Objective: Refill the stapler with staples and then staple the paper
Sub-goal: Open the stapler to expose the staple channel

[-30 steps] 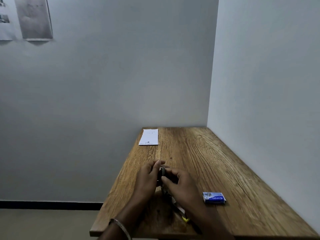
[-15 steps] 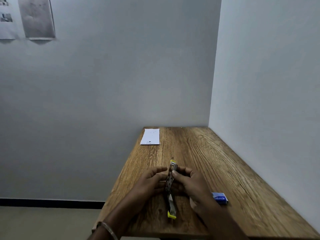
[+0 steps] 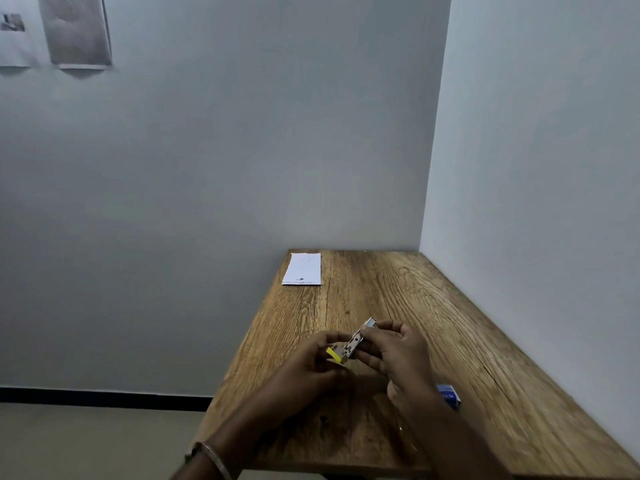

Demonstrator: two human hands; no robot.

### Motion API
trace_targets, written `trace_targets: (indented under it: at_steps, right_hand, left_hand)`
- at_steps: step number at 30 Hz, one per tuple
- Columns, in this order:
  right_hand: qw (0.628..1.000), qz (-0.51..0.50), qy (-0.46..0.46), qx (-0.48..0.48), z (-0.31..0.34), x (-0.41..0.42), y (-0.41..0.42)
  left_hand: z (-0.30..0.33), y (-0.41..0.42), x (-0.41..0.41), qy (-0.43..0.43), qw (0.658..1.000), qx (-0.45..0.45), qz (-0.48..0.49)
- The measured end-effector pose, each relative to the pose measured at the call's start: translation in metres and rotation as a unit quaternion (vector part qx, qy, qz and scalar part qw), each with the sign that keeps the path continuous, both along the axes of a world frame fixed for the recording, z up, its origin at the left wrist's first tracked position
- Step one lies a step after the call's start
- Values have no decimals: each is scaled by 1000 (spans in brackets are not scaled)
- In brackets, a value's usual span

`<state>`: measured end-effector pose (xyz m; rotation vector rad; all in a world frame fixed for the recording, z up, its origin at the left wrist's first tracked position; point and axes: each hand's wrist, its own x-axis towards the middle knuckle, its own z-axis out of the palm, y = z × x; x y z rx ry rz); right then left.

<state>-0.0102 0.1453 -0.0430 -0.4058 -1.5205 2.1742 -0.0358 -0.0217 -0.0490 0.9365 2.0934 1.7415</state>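
A small metal stapler with a yellow end is held above the wooden table, tilted from lower left to upper right. My left hand pinches its yellow end. My right hand grips its upper metal part. A white sheet of paper lies flat at the table's far left corner. A blue staple box sits on the table behind my right wrist, partly hidden by it.
The table stands in a corner, with walls at its back and right side. Its left edge drops to the floor. Papers hang on the wall at the upper left.
The stapler has turned from upright-lengthwise to a tilt, its yellow end now at the left in my left hand. Both hands shifted slightly away from me.
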Motion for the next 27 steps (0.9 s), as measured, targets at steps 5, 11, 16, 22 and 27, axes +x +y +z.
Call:
trace_targets:
  at_steps: [5,11,16,22,27]
  right_hand:
    - [999,14,16,32,-5,2,-4]
    - [990,37,12,136,-9,9,0]
    - [910,-82,49,405,-6,18,2]
    - [836,-115,66,533,-7,26,-9]
    - [836,-107,45,537,-2,29,-15]
  left_hand:
    - [-5,8,2,69,992,30,101]
    - [-5,1,2,19,987,51,149]
    - [-5,-1,0,-23,987,63,143]
    - [-8,1,-1,-7,988,57,141]
    - [-12,1,-2,7,989,33,142]
